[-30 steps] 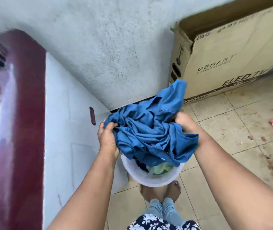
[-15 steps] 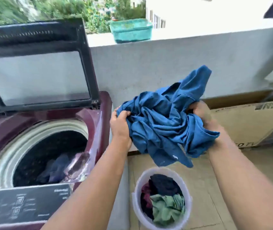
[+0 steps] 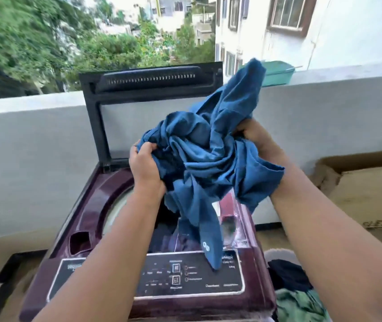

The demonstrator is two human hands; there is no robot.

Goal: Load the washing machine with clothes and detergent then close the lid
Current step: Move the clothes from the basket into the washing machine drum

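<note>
A bunched blue garment (image 3: pixel 208 154) hangs over the open top of the maroon washing machine (image 3: pixel 87 205). My left hand (image 3: pixel 146 166) grips its left side and my right hand (image 3: pixel 255 135) grips its right side. One end of the cloth dangles down over the control panel (image 3: pixel 185 277). The dark lid (image 3: pixel 148 89) stands upright at the back. Dark clothes (image 3: pixel 176 240) lie in the drum below the garment.
A white bucket (image 3: pixel 278 253) with black and green clothes stands at the lower right beside the machine. A cardboard box (image 3: pixel 359 189) lies on the right. A grey parapet wall (image 3: pixel 34 135) runs behind, with a green tub (image 3: pixel 278 75) on top.
Both hands have lifted the blue garment out of the bucket and carried it left, from beside the machine to above its open drum.
</note>
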